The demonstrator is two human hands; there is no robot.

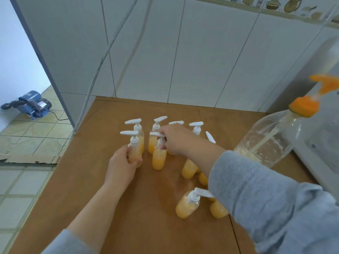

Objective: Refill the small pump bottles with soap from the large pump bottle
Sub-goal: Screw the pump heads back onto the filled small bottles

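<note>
Several small clear pump bottles with white pumps and orange soap stand on the brown table [102,180]. My left hand [122,166] grips the body of one small bottle [134,154] at the front left of the group. My right hand [176,139] pinches the white pump of the neighbouring small bottle [159,159]. Another small bottle [187,205] stands nearer to me, under my right sleeve. The large clear bottle [269,138] with an orange pump [305,106] stands at the right and holds only a little soap at its bottom.
A tiled wall runs behind the table. A white appliance [322,143] stands against the table's right side, beside the large bottle. On the floor at far left lies a blue machine [29,104] with a cable.
</note>
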